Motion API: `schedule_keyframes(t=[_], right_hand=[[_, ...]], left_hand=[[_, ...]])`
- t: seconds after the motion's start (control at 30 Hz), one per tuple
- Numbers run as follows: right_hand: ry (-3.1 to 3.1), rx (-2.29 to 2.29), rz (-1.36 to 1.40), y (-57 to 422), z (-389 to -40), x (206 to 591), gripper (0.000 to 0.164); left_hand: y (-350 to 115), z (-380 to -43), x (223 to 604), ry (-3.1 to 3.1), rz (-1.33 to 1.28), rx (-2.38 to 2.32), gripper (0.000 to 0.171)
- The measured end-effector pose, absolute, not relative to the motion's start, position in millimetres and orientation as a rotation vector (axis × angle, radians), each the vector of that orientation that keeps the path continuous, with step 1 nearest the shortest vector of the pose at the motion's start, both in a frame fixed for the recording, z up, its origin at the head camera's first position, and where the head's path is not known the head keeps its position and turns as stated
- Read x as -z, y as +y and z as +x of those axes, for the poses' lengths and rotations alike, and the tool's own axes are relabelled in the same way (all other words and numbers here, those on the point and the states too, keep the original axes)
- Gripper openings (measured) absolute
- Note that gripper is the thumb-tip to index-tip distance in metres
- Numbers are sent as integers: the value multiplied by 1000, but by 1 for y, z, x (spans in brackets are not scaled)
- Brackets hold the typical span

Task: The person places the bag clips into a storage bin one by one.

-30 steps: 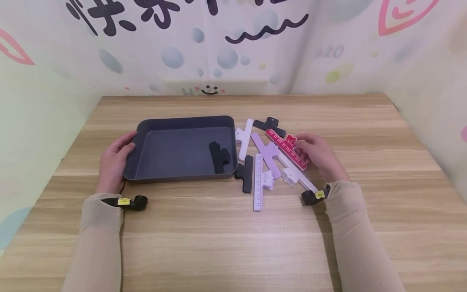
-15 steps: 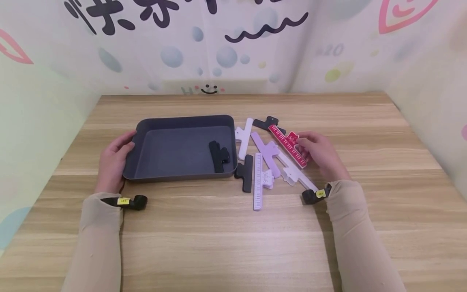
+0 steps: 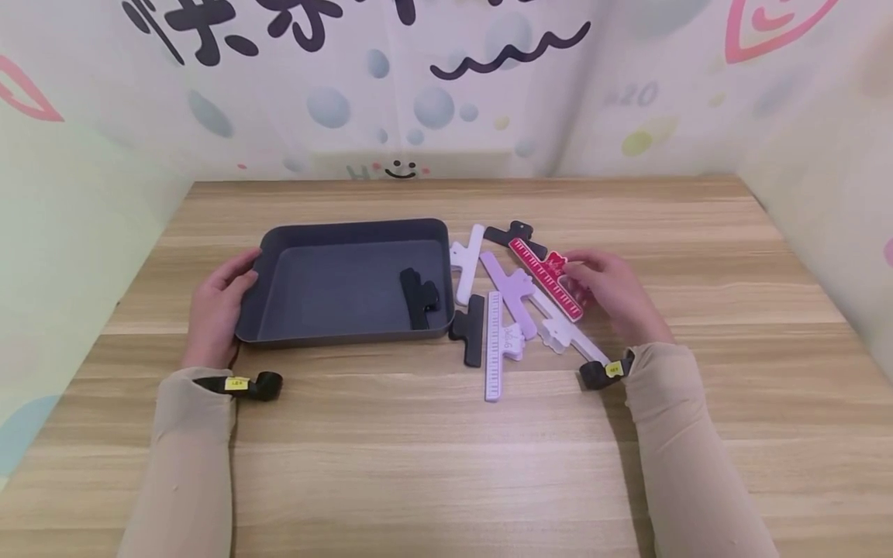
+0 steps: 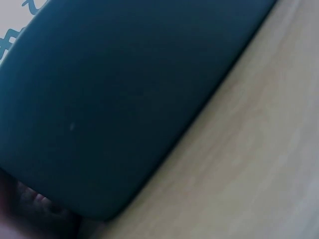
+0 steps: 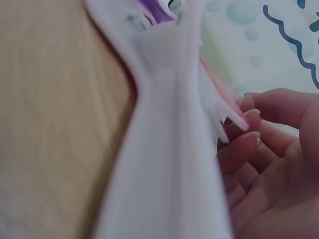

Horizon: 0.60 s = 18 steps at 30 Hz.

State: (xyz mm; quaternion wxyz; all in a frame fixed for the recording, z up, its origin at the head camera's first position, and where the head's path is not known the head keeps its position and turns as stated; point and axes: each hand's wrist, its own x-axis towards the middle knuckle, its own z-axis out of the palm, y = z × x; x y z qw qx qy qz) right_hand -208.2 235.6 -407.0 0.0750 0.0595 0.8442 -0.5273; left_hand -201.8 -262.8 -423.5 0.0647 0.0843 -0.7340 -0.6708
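Note:
My right hand (image 3: 607, 291) pinches the red ruler-patterned clip (image 3: 544, 279) by its handle tab. In the right wrist view, the thumb and fingertips meet at the red clip's pale-edged tabs (image 5: 234, 112). A white clip (image 5: 164, 124) looms in front of that camera. My left hand (image 3: 218, 310) grips the left side of a dark grey tray (image 3: 345, 339), thumb at the rim. The tray's dark wall (image 4: 119, 99) fills much of the left wrist view, where the left hand's fingers show only in the lower corner. A black clip (image 3: 418, 300) lies inside the tray's right end.
Right of the tray lie a white clip (image 3: 470, 263), a black clip (image 3: 474, 332), a purple clip (image 3: 512, 294) and a lilac ruler-patterned clip (image 3: 494, 349). Another white clip (image 3: 572, 333) lies near the right wrist. A black clip (image 3: 518, 232) sits behind the red one.
The red clip, held in the right hand, shifts and tilts slightly, rising a little and then coming back down-left. The left hand and tray stay in place.

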Motion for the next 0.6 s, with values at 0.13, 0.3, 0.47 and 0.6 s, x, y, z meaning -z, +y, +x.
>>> schedule_keyframes(t=[0.13, 0.3, 0.47, 0.6], right_hand=[[2564, 1509, 141, 234, -208, 402, 37], [2563, 1524, 87, 231, -207, 398, 34], [2539, 1540, 95, 229, -205, 394, 34], [2529, 1564, 98, 228, -205, 392, 34]], left_hand=[[-262, -201, 422, -2198, 250, 2037, 36], [-262, -201, 420, -2206, 229, 2020, 36], [-262, -201, 421, -2200, 221, 2030, 36], [-262, -202, 420, -2206, 230, 2023, 36]])
